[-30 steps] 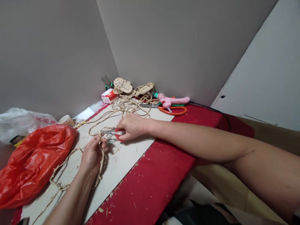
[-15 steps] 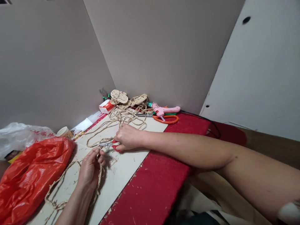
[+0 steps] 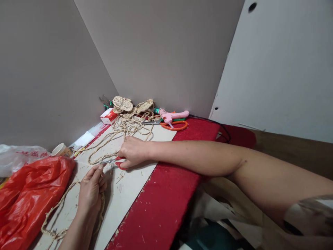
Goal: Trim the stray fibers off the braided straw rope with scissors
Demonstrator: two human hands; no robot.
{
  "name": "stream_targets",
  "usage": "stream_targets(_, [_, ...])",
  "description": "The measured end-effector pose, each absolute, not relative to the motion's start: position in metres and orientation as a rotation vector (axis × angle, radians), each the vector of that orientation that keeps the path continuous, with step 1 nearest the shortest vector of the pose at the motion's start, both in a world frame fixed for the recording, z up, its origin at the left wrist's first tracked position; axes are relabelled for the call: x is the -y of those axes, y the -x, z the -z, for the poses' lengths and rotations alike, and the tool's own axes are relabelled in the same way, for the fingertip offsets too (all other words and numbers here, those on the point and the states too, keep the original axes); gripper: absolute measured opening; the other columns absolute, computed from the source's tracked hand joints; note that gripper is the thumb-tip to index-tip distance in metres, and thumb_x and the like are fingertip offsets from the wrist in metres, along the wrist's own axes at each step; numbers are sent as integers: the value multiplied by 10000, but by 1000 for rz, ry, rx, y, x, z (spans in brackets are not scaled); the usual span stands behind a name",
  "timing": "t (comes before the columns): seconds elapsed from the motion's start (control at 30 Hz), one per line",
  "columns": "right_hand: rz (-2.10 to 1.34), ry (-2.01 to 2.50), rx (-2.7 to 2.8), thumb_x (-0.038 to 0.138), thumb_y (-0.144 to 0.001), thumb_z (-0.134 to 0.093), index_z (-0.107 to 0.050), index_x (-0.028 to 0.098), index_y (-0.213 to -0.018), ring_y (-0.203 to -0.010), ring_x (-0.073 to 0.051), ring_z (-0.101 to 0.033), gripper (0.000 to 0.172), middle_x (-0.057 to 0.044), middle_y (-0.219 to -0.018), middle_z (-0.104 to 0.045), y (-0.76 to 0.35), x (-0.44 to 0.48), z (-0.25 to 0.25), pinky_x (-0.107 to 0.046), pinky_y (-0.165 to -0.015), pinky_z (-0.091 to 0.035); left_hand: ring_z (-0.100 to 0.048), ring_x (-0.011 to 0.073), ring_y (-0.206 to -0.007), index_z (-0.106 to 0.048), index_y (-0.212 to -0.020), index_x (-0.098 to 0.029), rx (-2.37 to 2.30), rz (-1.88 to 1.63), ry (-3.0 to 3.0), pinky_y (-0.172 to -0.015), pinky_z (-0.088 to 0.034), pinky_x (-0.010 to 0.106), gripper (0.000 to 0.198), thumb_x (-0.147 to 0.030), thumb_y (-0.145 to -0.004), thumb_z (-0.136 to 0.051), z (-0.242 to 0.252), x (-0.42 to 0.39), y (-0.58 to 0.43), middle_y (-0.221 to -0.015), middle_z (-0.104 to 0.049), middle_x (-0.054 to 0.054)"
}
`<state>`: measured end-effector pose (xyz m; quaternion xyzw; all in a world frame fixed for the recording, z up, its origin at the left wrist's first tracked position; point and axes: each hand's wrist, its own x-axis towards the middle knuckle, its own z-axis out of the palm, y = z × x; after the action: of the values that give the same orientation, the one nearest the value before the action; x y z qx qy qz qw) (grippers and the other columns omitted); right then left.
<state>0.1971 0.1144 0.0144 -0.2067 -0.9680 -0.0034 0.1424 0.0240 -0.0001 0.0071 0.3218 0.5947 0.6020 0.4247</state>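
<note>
My right hand is closed around the red handles of a small pair of scissors, whose blades point left. Just below the blade tips, my left hand pinches a braided straw cord, which loops down past the wrist on both sides. The pinched bit of cord is mostly hidden by the fingers. Behind my hands lies a tangle of the same straw cord, with a coiled straw sole and a second woven straw piece at its far end.
Large orange-handled scissors lie beside a pink glue gun. A red and white box, a paper cup and a red plastic bag line the left. Straw scraps dot the white board and red cloth.
The view has shifted, so most things sit further left. My left fingers stay pinched close to the scissor tips; the right hand keeps its hold on the scissors.
</note>
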Motion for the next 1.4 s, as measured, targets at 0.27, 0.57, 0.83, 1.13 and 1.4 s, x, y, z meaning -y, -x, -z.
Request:
stream_targets(0.27, [-166,658,2719,352,-872,-507,-754,165,-814,-564,-125,-420,315,-75,-770,-717,-204,-124,-24,-305,-578,-228,-193,17,-390,-665,-926,-121,-1472,-1456,-798,-364,-177,144,375,-292,-642,-841,-9,-1,-21,-522,-274,-122])
stream_targets(0.57, [-105,603,2714,497,-831,-540,-738,146,-815,-607,-161,-484,403,-96,-709,-683,-207,-112,-30,-313,-605,-279,-183,18,-387,-633,-829,-117,-1349,-1499,-672,-346,-184,145,297,-246,-649,-829,-10,-6,-14,-499,-284,-117])
stream_targets(0.83, [86,637,2735,486,-865,-514,-737,94,-850,-725,-236,-607,452,-164,-772,-711,-206,-108,-29,-414,-763,-367,-193,27,-389,-647,-935,-120,-1362,-1485,-686,-349,-181,144,330,-233,-670,-809,-10,-4,-16,-503,-283,-117])
stream_targets(1.13, [29,646,2794,481,-838,-526,-739,79,-886,-730,-247,-620,458,-175,-784,-708,-202,-103,-24,-385,-719,-375,-218,26,-400,-419,-622,-174,-1346,-1509,-735,-355,-197,162,386,-226,-662,-799,-8,-5,-18,-524,-331,-92])
stream_targets(1.4, [-10,654,2817,460,-834,-536,-739,78,-901,-712,-234,-593,438,-174,-797,-706,-202,-105,-24,-364,-665,-367,-226,11,-411,-507,-661,-145,-1408,-1529,-805,-382,-204,144,311,-215,-657,-810,-5,-3,-20,-553,-418,-76])
